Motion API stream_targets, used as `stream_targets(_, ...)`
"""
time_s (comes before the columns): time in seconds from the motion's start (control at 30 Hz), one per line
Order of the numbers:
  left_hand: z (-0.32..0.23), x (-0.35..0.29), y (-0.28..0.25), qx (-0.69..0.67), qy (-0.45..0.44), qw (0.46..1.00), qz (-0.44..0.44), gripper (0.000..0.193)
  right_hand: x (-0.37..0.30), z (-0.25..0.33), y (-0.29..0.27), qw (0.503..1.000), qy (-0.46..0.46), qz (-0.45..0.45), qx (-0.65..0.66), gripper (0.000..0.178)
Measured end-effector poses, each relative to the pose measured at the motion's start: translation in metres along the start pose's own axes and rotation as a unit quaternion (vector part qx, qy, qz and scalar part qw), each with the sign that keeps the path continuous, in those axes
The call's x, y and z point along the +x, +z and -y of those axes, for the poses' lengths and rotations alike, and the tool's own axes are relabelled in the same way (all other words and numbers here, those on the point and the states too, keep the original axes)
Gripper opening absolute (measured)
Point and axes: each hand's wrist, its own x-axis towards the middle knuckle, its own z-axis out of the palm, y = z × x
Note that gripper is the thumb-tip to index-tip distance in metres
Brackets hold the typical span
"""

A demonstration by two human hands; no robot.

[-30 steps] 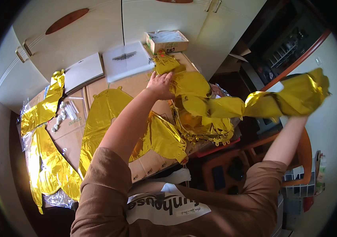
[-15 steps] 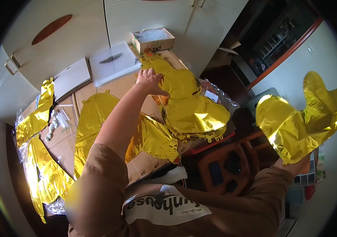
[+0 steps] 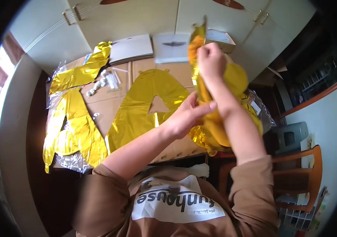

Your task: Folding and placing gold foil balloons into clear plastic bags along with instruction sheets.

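A flat gold foil balloon (image 3: pixel 196 75) hangs crumpled and edge-on over the right part of the cardboard-topped table. My right hand (image 3: pixel 212 61) is closed in a fist round its upper part, raised toward the cabinets. Lower down, my left hand (image 3: pixel 192 114) has its thumb across the foil and its other fingers partly hidden behind it; it seems to pinch it loosely. Behind and beneath my right forearm lies more gold foil (image 3: pixel 236 77). To the left, a gold balloon shaped like the letter A (image 3: pixel 134 100) lies flat on the cardboard (image 3: pixel 97 104).
More gold foil balloons (image 3: pixel 73 114) lie at the table's left end, over clear plastic wrapping (image 3: pixel 73 162). White tubes (image 3: pixel 113 79) lie near them. Flat white boxes (image 3: pixel 133 49) and a small carton (image 3: pixel 219 39) line the back. A wooden chair (image 3: pixel 314 177) stands right.
My right hand has come from the far right to the middle of the table with gold foil. My left hand has drawn back nearer to me. The view has swung left.
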Motion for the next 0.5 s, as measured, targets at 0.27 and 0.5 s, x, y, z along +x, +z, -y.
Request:
stream_targets(0.27, -0.001, -0.076, -0.102, 0.281, -0.026, 0.926, -0.252, 0.069, -0.059, 0.029, 0.131, 0.97, 0.068, 0.209, -0.103, 0.021)
stream_targets(0.5, -0.004, -0.131, -0.127, 0.657, -0.031, 0.731, -0.184, 0.072, -0.102, 0.01, 0.156, 0.946, -0.084, 0.284, -0.129, 0.038)
